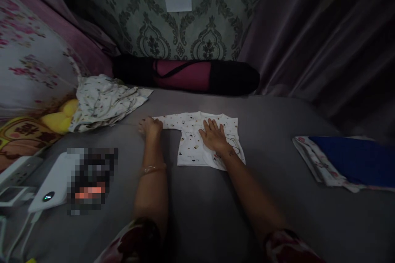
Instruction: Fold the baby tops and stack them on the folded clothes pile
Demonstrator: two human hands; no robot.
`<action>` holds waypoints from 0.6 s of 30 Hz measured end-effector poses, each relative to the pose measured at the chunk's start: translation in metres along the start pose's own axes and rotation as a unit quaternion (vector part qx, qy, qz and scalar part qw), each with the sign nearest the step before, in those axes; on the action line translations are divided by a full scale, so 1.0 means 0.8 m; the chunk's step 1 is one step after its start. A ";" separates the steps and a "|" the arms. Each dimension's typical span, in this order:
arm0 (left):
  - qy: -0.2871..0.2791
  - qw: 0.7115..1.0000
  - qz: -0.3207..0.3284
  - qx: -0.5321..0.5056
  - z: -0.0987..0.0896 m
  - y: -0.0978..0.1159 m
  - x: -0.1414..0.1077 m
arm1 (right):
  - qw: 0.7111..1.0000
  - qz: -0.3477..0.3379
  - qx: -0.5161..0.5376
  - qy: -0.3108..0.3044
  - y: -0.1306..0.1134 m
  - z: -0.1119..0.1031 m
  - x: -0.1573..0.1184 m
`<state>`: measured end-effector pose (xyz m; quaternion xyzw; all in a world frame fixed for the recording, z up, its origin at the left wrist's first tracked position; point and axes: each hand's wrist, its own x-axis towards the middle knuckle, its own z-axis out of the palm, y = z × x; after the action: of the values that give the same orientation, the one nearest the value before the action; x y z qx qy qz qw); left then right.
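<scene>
Grey sheet (197, 213) spans below; black-and-pink bag (188, 79) along back edge; white shirt (191, 144) flat mid-sheet, sleeve (171, 122) out left; right hand (213, 134) palm down on shirt, fingers slightly apart; left hand (150, 126) at sleeve end, fingers curled, clamped on it.

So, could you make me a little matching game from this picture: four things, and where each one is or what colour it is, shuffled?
Things:
1. left hand
2. right hand
3. long bag
4. blue-topped pile

Places and colours:
A. black with a pinkish-red middle
B. at the end of a sleeve
C. at the picture's right edge
D. flat on the body of the white shirt

Pairs: 1-B, 2-D, 3-A, 4-C
</scene>
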<state>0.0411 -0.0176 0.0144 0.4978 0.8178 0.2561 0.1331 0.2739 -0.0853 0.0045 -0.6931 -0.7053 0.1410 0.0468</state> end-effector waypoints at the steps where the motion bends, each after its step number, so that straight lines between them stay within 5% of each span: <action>1: 0.008 0.999 -0.040 0.010 -0.002 0.001 0.000 | 1.000 0.001 0.000 -0.002 0.000 -0.001 0.000; 3: 0.019 0.995 -0.092 0.024 -0.004 0.003 -0.001 | 1.000 0.005 0.002 -0.003 -0.002 -0.004 -0.001; 18: 0.012 0.993 -0.116 0.009 -0.004 -0.004 0.004 | 0.999 -0.041 -0.011 0.013 -0.016 0.006 0.005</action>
<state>0.0356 -0.0173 0.0154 0.3974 0.8741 0.2373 0.1476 0.2603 -0.0818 0.0024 -0.6658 -0.7340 0.1227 0.0539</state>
